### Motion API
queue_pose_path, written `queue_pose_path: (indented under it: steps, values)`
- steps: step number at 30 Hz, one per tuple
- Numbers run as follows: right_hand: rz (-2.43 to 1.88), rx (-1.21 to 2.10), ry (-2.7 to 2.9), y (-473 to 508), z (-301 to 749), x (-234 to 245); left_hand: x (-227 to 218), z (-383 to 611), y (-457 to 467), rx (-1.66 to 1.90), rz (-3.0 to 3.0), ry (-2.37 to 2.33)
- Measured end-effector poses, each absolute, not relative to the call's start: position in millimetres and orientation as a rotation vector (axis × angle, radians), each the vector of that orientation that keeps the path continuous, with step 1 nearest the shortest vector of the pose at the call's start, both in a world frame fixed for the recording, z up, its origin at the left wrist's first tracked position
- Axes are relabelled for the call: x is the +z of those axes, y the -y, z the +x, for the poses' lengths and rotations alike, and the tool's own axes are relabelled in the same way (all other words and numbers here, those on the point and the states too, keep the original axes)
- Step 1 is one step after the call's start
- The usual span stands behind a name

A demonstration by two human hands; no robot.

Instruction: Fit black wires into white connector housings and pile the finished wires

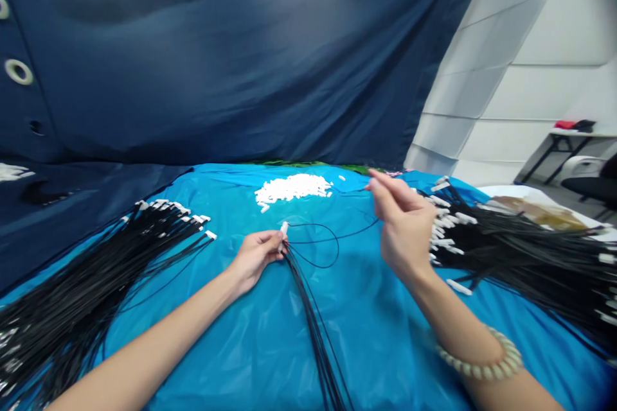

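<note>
My left hand (255, 255) grips a small white plastic connector (284, 232) at the end of a black cord, with a bunch of thin black cords (308, 314) hanging down toward me from that grip. One loose cord loops across the blue sheet (357, 321) to the right. My right hand (402, 221) is raised above the sheet, its fingertips pinched on a thin black cord (349, 189) that is faint against the blue. A beaded bracelet (482, 356) circles my right wrist.
A heap of white connectors (292, 187) lies at the sheet's far side. Large bundles of white-tipped black cords lie to the left (96, 276) and right (520, 263). A dark blue curtain (216, 58) hangs behind, and a side table (573, 141) and chair (592, 183) stand far right.
</note>
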State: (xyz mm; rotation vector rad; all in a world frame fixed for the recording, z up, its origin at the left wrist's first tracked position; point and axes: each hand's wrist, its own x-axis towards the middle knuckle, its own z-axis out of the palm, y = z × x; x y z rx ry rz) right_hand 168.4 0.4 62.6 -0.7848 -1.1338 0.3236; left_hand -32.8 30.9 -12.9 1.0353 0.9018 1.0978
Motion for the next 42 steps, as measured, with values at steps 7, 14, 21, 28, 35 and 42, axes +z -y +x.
queue_pose_path:
  steps: [7,14,21,28,35,42]
  values:
    - [-0.953,0.224,1.766,14,130,33,-9,-29,-24,1.179,1.101,-0.877]
    - [-1.001,0.188,1.767,12,122,24,-4,-24,-17,1.222,1.17,-0.876]
    - [-0.998,0.195,1.754,13,124,24,-5,-23,-16,1.249,1.243,-0.907]
    - [-0.991,0.132,1.797,13,123,23,-4,-21,-16,1.245,1.249,-0.912]
    - [-1.05,-0.152,1.973,12,125,20,0,-22,-14,1.219,1.353,-0.966]
    - [-1.024,-0.348,2.106,8,131,29,1,-21,-13,1.143,1.359,-0.977]
